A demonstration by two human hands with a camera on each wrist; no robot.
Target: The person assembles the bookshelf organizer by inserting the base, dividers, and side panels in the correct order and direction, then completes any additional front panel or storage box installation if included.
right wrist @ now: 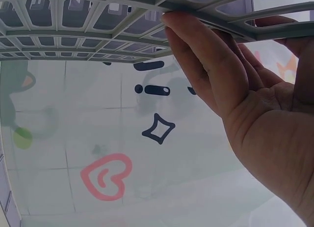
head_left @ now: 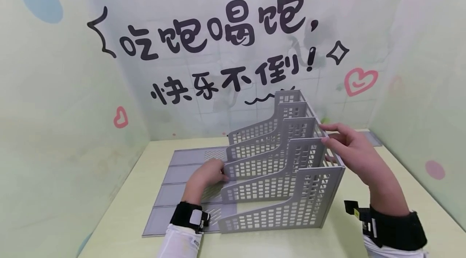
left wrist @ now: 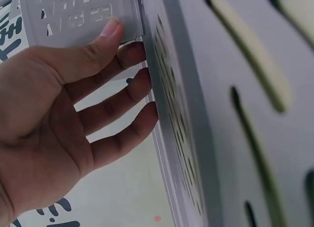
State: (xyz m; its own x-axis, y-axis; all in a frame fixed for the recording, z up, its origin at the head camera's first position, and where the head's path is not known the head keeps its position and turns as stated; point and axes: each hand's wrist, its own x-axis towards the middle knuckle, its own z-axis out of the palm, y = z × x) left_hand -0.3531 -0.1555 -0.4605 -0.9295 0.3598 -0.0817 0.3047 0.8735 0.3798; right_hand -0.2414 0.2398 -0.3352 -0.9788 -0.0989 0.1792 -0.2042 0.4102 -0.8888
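Note:
A grey plastic file rack with several perforated, sloping dividers stands upright on the table. My left hand is at the low end of a middle divider. In the left wrist view its thumb lies on the perforated divider, and the fingertips meet the slotted grey base panel. That base panel lies flat to the left, partly behind the dividers. At the rack's tall right side, my right hand grips the back frame, with its thumb and fingers around the lattice bars.
The pale yellow table is bounded by patterned walls, with black lettering on the back wall. A flat grey piece lies at the table's far right corner, behind my right hand.

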